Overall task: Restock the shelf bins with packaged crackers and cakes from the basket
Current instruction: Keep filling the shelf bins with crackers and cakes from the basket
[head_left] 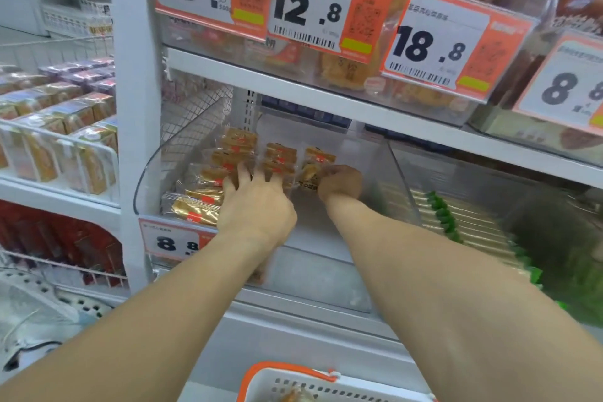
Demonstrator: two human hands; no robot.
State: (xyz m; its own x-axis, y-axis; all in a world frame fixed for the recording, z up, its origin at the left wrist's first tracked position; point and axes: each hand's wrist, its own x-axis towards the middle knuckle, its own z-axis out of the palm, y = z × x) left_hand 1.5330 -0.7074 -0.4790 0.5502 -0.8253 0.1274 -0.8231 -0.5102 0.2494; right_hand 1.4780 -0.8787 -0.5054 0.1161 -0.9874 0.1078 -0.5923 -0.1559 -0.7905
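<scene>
Both hands reach into the clear shelf bin (153, 179). The left hand (257, 206) spreads its fingers wide over the stacked cracker packs (212, 186) at the bin's left. The right hand (341, 184) pinches one pack (315, 163) farther back. The basket (261, 378) sits near, below.

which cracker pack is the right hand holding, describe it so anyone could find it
Find the clear bin on the lower shelf, above the 8.8 tag. The pack is rightmost of its back row, pinched by the right hand, beside bare bin floor.
</scene>
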